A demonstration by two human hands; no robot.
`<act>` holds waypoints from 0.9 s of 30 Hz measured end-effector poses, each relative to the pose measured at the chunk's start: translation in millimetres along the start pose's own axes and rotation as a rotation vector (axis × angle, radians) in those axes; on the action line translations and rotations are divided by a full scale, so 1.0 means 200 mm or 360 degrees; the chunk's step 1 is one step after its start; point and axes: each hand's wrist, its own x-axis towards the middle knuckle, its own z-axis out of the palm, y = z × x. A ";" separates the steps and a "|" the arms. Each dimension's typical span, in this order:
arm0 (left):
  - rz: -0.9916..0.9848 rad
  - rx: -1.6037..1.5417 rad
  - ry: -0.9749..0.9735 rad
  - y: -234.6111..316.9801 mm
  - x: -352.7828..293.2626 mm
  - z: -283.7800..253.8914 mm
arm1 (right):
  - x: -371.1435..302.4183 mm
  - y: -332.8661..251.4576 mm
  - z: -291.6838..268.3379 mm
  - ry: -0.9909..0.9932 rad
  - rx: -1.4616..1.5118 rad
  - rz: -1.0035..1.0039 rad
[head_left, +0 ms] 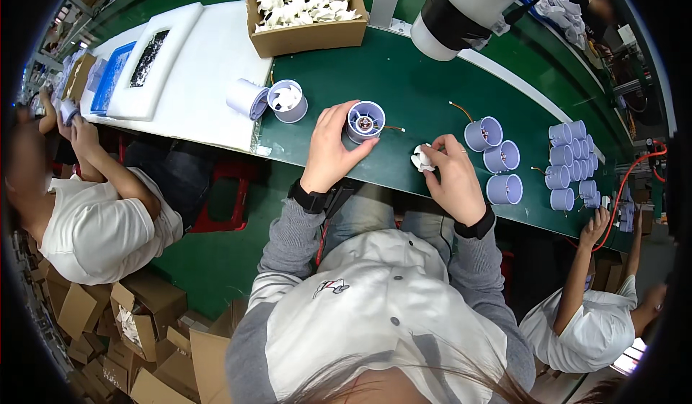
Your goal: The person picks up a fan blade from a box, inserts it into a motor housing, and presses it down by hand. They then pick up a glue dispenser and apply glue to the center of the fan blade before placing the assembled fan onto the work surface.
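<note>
I look down and see my left hand [330,152] on the green tabletop [404,87]. Its grip is curled around a pale purple tube [365,121] that stands open end up. The fingers touch the tube's left side. Inside the tube I can see a small round part in the middle, and a thin orange wire sticks out on its right side.

My right hand [454,177] is just beside it, to the right. Its grip is pinched shut on a small white fan [422,160], held low at the tabletop between thumb and fingers. The fan and the tube are near each other but do not touch.

Further left there are 2 more tubes. One tube [247,99] lies on its side. The other, a fan tube [287,100], stands up with a white fan inside it. They touch each other, right at the edge of a white foam sheet [209,65].

At the top is a brown box [303,36]. It is full of white fans, all heaped up.

To my right stand 3 tubes [497,159] close together, open ends up, with wires and small parts inside. Past them lies a bunch of tubes [573,162] packed side by side.

On the foam sheet sits a white tray [155,61] with dark little bits in its middle, and a blue tray [112,78] beside it.

A person in white sits on my left, and another on my right has a hand [597,225] up at the tabletop edge.
</note>
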 end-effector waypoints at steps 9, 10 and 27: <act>0.0061 0.0057 0.0024 -0.01 0.00 0.01 | 0.10 -0.03 -0.05 0.0104 0.0252 0.0110; 0.0071 0.0062 0.0025 -0.02 0.00 0.01 | 0.14 -0.06 -0.08 0.0184 0.0408 0.0041; 0.0039 -0.0038 0.0002 -0.01 -0.02 0.01 | 0.45 -0.24 0.06 -0.0111 -0.0247 -0.0588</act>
